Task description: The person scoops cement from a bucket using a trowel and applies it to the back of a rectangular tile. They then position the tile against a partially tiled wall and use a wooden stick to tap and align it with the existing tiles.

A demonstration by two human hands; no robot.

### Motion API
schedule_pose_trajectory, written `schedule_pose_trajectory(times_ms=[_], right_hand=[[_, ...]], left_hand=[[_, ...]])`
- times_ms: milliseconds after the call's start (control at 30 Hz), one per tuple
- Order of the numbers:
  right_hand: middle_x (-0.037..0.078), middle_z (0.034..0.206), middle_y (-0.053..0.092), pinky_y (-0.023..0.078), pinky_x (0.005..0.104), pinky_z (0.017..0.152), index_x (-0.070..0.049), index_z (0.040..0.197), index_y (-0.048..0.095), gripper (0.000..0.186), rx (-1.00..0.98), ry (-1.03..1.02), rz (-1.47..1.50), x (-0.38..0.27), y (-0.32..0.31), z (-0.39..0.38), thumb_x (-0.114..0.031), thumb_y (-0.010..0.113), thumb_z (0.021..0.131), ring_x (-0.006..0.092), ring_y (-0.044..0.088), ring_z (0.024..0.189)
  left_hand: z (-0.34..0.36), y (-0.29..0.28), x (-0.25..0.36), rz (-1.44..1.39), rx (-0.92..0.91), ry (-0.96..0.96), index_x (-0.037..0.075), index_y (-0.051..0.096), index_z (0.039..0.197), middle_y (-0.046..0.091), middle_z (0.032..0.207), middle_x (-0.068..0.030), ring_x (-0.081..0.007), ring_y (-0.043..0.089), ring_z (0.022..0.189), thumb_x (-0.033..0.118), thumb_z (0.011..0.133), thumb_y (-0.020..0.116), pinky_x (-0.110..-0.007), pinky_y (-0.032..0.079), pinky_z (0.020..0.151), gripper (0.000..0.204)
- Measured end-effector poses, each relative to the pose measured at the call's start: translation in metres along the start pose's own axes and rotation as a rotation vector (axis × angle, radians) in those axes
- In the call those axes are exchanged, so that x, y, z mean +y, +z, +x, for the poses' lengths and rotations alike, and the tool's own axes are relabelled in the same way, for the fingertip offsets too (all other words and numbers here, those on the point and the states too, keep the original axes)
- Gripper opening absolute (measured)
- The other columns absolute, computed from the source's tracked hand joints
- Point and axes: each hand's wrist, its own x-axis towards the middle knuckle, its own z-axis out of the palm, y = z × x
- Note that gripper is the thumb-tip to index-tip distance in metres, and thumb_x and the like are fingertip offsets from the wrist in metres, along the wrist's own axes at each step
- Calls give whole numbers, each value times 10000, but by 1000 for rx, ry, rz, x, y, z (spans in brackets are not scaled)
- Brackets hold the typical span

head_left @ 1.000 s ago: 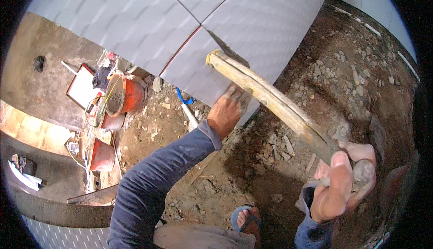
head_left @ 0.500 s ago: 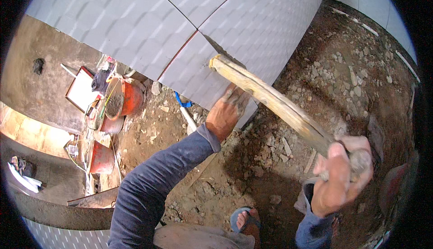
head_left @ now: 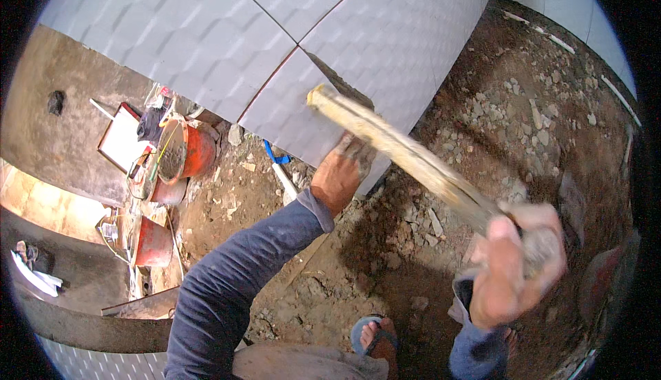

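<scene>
My left hand [head_left: 339, 173] lies with outstretched fingers against the lower part of a white embossed wall tile [head_left: 281, 108]. The stick hides some of its fingertips. My right hand [head_left: 513, 263] is closed round the near end of a thick, worn wooden stick [head_left: 406, 154], with a rounded grey lump showing at the grip; whether that lump is a tool's head I cannot tell. Slanting up and left, the stick's yellowish far end is over the tile, above my left hand. Contact between stick and tile cannot be made out. A shadow falls beside it.
Orange buckets [head_left: 200, 149], one holding grey mix, stand at the left near a white, dark-edged board [head_left: 122, 139]. A blue strap [head_left: 275, 154] and white pipe [head_left: 285, 181] lie below the tile. Rubble [head_left: 537, 121] covers the ground right; my sandalled foot [head_left: 374, 335] is below.
The far end of the stick has shifted slightly left over the tile, and my right hand has moved left with it. My left hand stays on the tile.
</scene>
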Motion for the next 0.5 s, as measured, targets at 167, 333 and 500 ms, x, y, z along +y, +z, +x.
schedule_pose_trajectory(times_ms=[167, 333, 500], right_hand=[[90, 771, 642, 491, 335, 649, -22, 823, 621, 165, -97, 108, -65, -2, 10, 10, -147, 708, 759, 199, 594, 675], [92, 751, 643, 497, 338, 637, -27, 814, 628, 153, -56, 12, -50, -5, -4, -1, -151, 707, 770, 185, 609, 673], [83, 731, 639, 496, 334, 641, -21, 819, 635, 159, -46, 39, -75, -5, -3, 2, -155, 704, 769, 184, 608, 668]], left_hand=[[0, 17, 1, -30, -59, 13, 49, 413, 1472, 406, 1545, -95, -242, 292, 1478, 210, 841, 509, -474, 163, 1253, 658], [1, 12, -1, -63, -30, 14, 55, 440, 1456, 410, 1543, -90, -233, 297, 1475, 198, 831, 522, -479, 147, 1256, 647], [-4, -1, 2, -125, -54, -21, 38, 456, 1434, 397, 1544, -107, -242, 302, 1470, 152, 811, 526, -495, 167, 1250, 637]])
